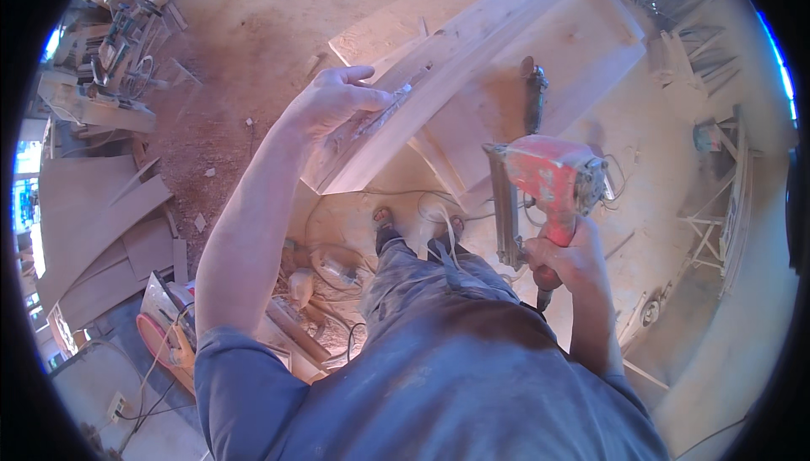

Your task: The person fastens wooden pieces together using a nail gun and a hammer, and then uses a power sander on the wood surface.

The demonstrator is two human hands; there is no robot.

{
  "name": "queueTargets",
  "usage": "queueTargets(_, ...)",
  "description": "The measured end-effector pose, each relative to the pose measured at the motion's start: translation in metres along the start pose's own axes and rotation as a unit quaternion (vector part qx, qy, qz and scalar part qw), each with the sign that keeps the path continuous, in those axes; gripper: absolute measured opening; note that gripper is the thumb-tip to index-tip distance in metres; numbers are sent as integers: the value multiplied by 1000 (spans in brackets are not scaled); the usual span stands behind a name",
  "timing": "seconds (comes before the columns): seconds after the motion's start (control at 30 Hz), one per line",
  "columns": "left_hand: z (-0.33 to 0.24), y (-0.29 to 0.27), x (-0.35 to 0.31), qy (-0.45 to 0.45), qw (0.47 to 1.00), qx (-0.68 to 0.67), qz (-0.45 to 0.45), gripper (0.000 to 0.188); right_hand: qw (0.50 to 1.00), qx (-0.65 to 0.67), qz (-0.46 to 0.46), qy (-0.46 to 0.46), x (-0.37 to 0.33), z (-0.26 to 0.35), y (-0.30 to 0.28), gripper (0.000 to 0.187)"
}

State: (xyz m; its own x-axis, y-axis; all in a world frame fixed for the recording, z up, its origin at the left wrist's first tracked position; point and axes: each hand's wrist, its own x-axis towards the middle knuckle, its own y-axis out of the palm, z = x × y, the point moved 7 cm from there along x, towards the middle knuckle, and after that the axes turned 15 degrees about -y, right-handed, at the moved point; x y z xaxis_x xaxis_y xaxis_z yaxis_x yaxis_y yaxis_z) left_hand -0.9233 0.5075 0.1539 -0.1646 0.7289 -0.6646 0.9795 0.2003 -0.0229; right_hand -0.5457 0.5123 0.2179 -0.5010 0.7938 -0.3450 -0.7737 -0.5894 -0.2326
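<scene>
My right hand (567, 257) is wrapped round the grip of a red nail gun (544, 166), which is worn and has a long metal magazine on its left side. The gun is held up at my right, apart from the wood. My left hand (337, 102) rests at the near left end of a long, curved wooden piece (472, 60), fingers stretched out along its top. By those fingertips is a rough, whitish patch (392, 105) on the wood. Under the curved piece lie wide, pale boards (548, 73).
A dark, narrow tool (533, 94) stands against the boards beyond the gun. Hoses and cords (337, 191) trail round my feet. Sheet offcuts (101, 216) lie at the left, near an orange-framed item (164, 339). Machinery (110, 56) is far left; timber (717, 199) leans at the right.
</scene>
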Motion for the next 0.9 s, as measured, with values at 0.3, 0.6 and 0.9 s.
queueTargets(0.3, 14, 3, 8, -23, 998, -14, 49, 75, 999, 16, 41, -15, 22, 52, 33, 38)
queueTargets(0.6, 1, 7, -9, -76, 997, 20, 7, 88, 978, 143, 120, -89, 55, 115, 56, 37)
queueTargets(0.9, -6, 6, -21, 23, 999, 38, 18, 88, 990, 0, 121, -77, 68, 124, 63, 33)
